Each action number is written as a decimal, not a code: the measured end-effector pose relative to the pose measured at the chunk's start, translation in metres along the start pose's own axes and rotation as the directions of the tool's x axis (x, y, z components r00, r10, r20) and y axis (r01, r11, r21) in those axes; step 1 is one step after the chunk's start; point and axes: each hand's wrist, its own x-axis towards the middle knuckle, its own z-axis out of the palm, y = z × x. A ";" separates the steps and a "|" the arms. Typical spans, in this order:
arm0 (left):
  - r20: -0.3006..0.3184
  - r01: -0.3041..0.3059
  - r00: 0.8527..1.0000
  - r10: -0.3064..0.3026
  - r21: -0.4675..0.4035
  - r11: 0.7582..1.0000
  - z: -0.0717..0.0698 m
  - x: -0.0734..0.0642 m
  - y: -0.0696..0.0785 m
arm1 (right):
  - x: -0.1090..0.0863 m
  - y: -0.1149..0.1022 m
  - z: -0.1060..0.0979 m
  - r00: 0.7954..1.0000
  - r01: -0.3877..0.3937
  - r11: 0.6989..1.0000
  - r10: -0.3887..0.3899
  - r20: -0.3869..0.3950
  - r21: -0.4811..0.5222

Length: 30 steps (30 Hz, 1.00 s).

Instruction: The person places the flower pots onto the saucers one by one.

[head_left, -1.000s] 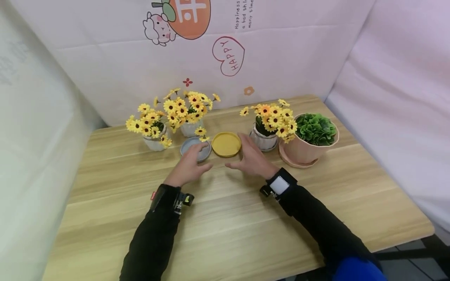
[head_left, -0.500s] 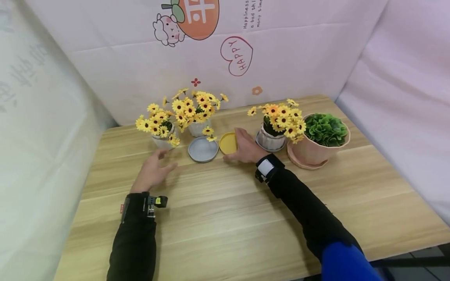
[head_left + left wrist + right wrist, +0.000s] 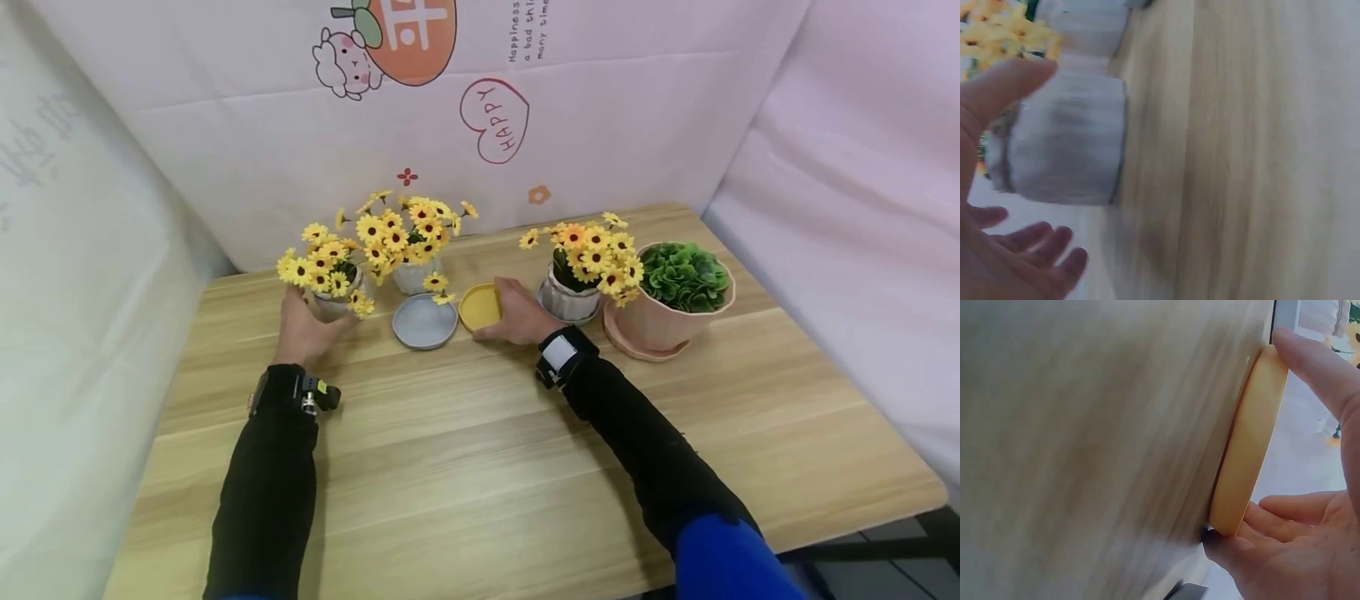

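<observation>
My left hand (image 3: 302,329) reaches around the leftmost whitish pot (image 3: 327,307), which carries yellow daisy-like flowers. In the left wrist view, thumb and fingers are spread on either side of this pot (image 3: 1072,140), with a gap between fingers and pot. My right hand (image 3: 522,313) grips the right side of a yellow saucer (image 3: 476,308). Seen from the right wrist, the thumb is at one end of the saucer's edge (image 3: 1250,440) and the fingers are at the other, close over the wooden table. Between the hands lies a round grey saucer (image 3: 425,322).
A second flower pot (image 3: 415,275) stands behind the grey saucer. Right of my right hand, a flower pot (image 3: 567,298) sits on its own saucer, beside a pink pot (image 3: 656,325) of green leaves. White cloth (image 3: 262,167) hangs behind the wooden table (image 3: 450,450).
My left hand has left the grey saucer, moving leftward and then forward to the leftmost pot. The right hand has closed on the yellow saucer. The head view has shifted slightly.
</observation>
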 end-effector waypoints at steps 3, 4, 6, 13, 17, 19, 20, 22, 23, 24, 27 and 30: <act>-0.044 -0.119 0.992 0.117 -0.055 0.991 0.006 0.015 -0.006 | 0.002 -0.001 0.000 1.000 -0.005 1.000 0.005 0.002 -0.012; -0.056 -0.145 0.988 0.141 -0.062 0.988 0.008 0.020 -0.008 | 0.002 -0.001 0.000 1.000 -0.008 1.000 0.008 0.003 -0.014; -0.078 -0.162 0.984 0.158 -0.054 0.985 0.011 0.026 -0.009 | 0.003 -0.002 0.000 1.000 -0.015 1.000 0.015 0.002 -0.010; -0.142 -0.135 0.981 0.129 -0.033 0.990 0.021 0.035 -0.008 | 0.004 0.000 0.001 1.000 -0.027 1.000 0.027 -0.002 -0.007; -0.165 -0.113 0.980 0.114 0.018 0.993 0.024 0.037 -0.007 | 0.003 0.001 -0.001 0.999 -0.040 0.999 0.040 -0.014 -0.011; -0.169 -0.107 0.979 0.109 0.024 0.994 0.025 0.037 -0.007 | 0.002 0.000 -0.002 0.999 -0.045 0.999 0.045 -0.017 -0.010; -0.170 -0.103 0.980 0.105 0.020 0.995 0.025 0.037 -0.006 | 0.001 0.000 -0.003 0.999 -0.044 0.999 0.044 -0.018 -0.007; -0.180 -0.103 0.978 0.104 0.014 0.995 0.026 0.037 -0.007 | -0.001 -0.001 -0.003 0.999 -0.043 0.999 0.043 -0.014 -0.002; -0.184 -0.103 0.977 0.103 0.012 0.995 0.026 0.037 -0.007 | -0.002 -0.002 -0.003 0.999 -0.041 0.999 0.041 -0.011 -0.001; -0.189 -0.103 0.976 0.104 0.015 0.995 0.026 0.036 -0.007 | -0.003 -0.003 -0.003 0.999 -0.038 0.999 0.038 -0.009 -0.004; -0.198 -0.106 0.974 0.108 0.019 0.994 0.026 0.036 -0.008 | -0.005 -0.003 -0.001 1.000 -0.029 0.999 0.029 -0.012 -0.018; -0.193 -0.102 0.976 0.105 0.022 0.994 0.024 0.034 -0.007 | -0.007 -0.003 0.001 1.000 -0.021 0.999 0.020 -0.013 -0.040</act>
